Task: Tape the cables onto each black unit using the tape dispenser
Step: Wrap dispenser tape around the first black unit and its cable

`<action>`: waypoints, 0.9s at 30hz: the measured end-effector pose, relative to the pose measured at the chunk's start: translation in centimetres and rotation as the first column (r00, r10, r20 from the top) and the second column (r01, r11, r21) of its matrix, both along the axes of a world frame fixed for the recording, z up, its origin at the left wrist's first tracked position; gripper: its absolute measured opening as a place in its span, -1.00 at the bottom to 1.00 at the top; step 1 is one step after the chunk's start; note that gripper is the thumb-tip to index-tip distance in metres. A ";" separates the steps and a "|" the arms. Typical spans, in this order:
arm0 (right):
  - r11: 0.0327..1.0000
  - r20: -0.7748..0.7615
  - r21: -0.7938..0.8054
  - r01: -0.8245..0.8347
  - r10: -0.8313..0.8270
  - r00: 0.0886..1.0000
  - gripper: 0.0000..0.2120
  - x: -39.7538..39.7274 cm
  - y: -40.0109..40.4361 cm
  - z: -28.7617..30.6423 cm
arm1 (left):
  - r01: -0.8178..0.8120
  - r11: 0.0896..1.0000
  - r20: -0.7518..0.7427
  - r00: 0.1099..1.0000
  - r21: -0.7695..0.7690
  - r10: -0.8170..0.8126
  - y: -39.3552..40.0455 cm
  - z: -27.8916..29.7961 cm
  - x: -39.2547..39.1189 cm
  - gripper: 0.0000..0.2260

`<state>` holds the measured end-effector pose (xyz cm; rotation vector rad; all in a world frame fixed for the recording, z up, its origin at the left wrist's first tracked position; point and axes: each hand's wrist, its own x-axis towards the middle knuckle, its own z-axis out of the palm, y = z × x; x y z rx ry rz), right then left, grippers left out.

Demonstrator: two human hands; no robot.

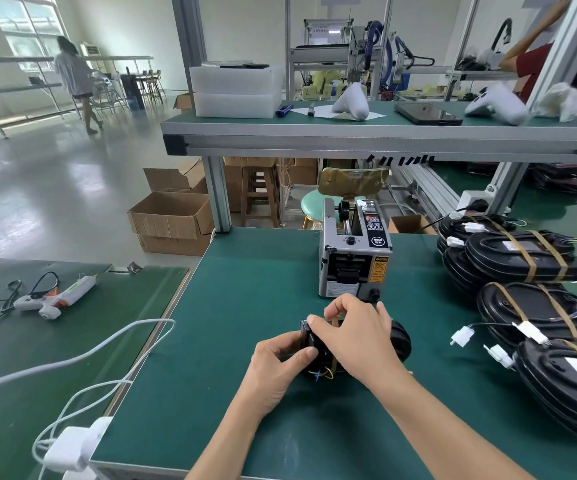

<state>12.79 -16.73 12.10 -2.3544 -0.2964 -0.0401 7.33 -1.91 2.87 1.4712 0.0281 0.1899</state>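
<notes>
We saw a black unit (399, 339) lying on the green mat just in front of the grey tape dispenser (354, 252), mostly covered, with thin coloured cables (321, 374) showing at its near edge. The dispenser stood upright. At the right lay stacked black units (522, 258), each already banded with tan tape strips (522, 249).

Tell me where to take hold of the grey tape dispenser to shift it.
Grip the grey box-shaped tape dispenser by its two flat side walls, coming down from above near the middle. Probably avoid the front outlet slot and the top roller; both hands are busy on the black unit.
</notes>
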 end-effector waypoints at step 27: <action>0.692 -0.624 0.445 0.569 -0.216 0.751 -0.88 13.5 0.6 0.7 | 0.022 1.000 -0.005 1.000 -0.022 -0.022 0.3 -0.6 0.3 -0.57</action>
